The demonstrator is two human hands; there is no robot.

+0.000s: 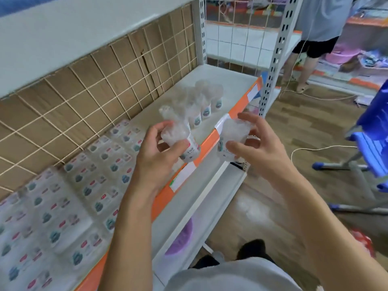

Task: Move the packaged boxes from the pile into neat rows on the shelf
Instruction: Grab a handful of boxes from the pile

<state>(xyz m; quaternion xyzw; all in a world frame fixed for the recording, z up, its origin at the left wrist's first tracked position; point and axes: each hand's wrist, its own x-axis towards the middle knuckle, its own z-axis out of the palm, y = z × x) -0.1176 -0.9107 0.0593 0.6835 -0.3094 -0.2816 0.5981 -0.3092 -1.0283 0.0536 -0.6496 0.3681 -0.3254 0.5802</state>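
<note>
Two small clear-plastic packaged boxes with teal-printed white labels are held in the air just in front of the orange front edge of the white metal shelf. The left-hand package is gripped by the left hand, with fingers and thumb curled round its crinkled wrapper above the label. The right-hand package is pinched by the right hand: the thumb is pressed low on it and the fingers are spread loosely over its top, so this grip is partly open.

The packages are judged light, thin-walled and easily dented, with a slick film that may slide in a slack hold. A hold low on the labelled body, where it looks stiffer, is judged safer than one on the loose wrapper.

Behind the orange edge, a short row of like upright packages is stood on the shelf. Farther left along that edge, flat packs are laid in neat rows.
</note>
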